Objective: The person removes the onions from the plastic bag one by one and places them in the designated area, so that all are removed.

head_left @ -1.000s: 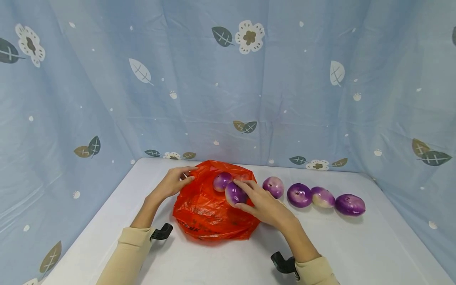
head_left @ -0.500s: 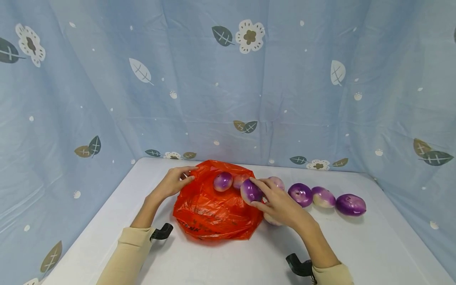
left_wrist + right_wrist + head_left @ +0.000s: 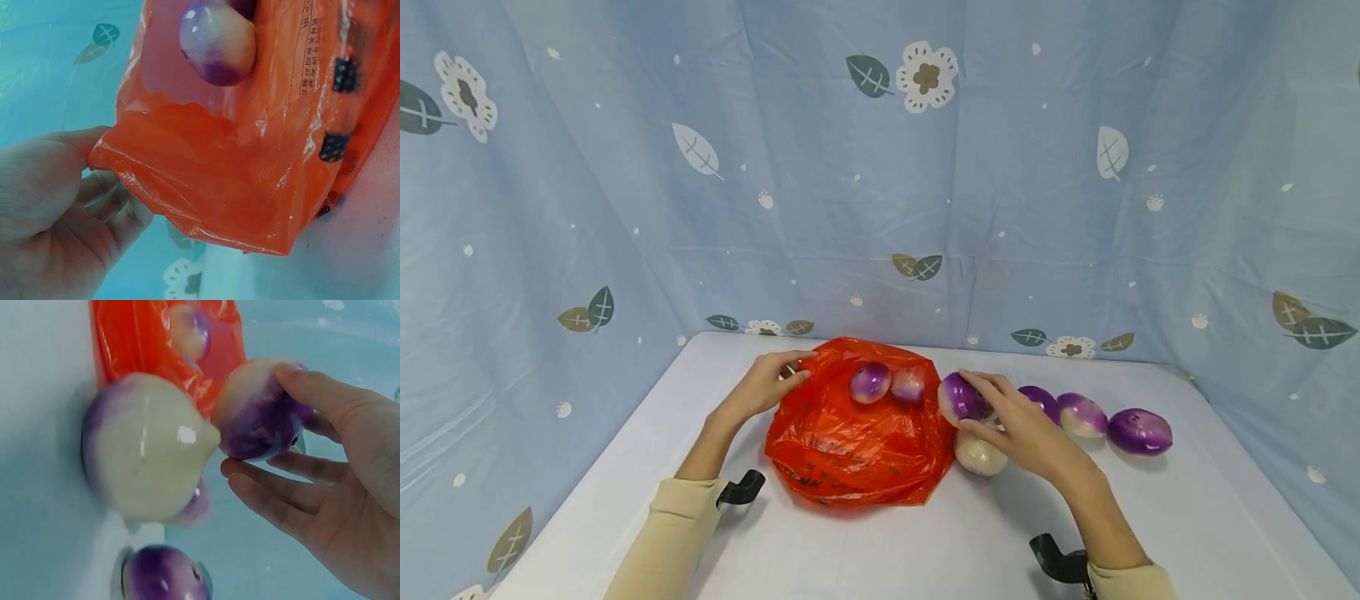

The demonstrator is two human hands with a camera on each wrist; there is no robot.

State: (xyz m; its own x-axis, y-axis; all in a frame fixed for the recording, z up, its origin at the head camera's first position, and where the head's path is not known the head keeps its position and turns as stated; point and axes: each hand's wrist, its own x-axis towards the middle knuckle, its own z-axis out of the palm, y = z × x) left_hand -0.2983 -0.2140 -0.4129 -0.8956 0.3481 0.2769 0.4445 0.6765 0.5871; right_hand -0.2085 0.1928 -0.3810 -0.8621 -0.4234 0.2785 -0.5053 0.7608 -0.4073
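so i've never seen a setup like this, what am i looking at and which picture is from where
No robot here: you're seeing a person's bare left hand and right hand. The wide pictures look forward and down from the person's head; each close-up is taken from one wrist, looking at that hand's work. On the white table lies a red plastic bag. The left hand holds its edge, and two purple-and-white vegetables, perhaps turnips, show inside. A pale vegetable sits just right of the bag, with a row of three purple ones further right. The right hand holds another vegetable. Behind hangs a blue curtain.
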